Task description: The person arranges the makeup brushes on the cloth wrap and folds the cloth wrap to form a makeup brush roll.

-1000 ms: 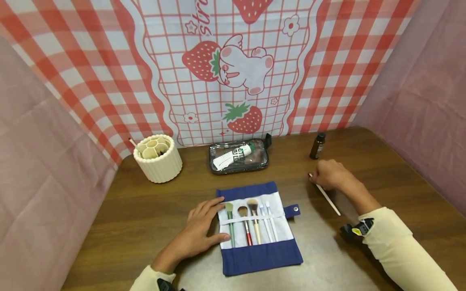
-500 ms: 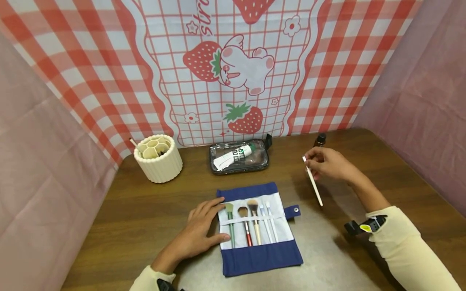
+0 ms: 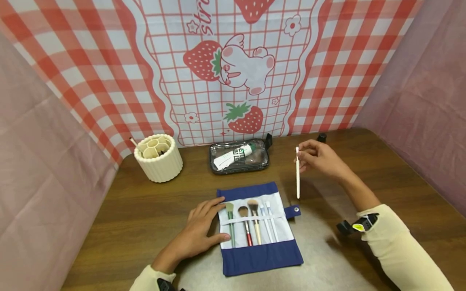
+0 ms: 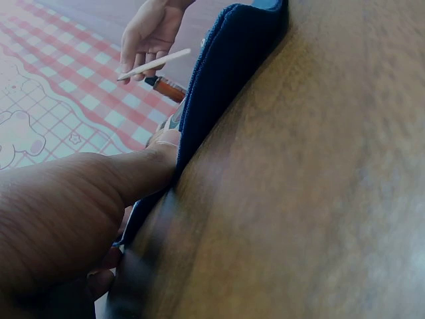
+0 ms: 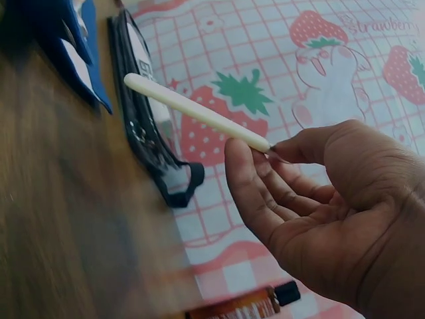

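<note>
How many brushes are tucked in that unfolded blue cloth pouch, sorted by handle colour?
Green-handled brush: 1
Red-handled brush: 1
Beige-handled brush: 1
White-handled brushes: 2
Total in the pouch: 5

Not counted: the slim white stick pinched in the right hand.

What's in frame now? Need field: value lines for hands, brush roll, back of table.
left-hand grip: on left edge of open navy-and-white fabric brush roll
right-hand grip: pinches slim white stick, likely a brush, held off brown wooden table
roll contents: five brushes under white band
back of table: cream ribbed round holder; clear black-trimmed pouch, white tube inside; brown black-capped bottle, mostly hidden in head view
</note>
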Available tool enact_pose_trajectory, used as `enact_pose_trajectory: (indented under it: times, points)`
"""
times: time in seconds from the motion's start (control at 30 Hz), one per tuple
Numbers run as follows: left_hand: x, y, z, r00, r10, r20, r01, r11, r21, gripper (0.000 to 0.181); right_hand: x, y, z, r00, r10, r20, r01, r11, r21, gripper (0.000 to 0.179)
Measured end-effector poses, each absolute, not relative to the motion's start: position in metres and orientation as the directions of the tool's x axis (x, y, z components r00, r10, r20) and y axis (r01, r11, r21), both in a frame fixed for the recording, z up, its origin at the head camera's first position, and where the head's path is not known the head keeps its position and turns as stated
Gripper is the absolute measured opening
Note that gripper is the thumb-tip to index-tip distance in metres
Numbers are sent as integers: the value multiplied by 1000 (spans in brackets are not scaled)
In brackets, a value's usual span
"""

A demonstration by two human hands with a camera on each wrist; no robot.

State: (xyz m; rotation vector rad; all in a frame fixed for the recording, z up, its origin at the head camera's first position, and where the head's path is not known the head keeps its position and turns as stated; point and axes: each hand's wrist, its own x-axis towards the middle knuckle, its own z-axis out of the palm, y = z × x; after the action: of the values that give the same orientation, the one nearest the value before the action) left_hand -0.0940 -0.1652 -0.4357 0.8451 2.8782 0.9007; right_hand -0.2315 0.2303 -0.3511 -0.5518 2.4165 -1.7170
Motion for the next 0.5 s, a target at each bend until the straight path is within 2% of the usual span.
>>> enact_pose_trajectory:
  times: [0.5]
  points:
    - [-94, -165, -434, -857, 499, 131, 485, 693, 533, 86, -229, 192, -376, -899, -438, 14, -108, 190, -976, 28]
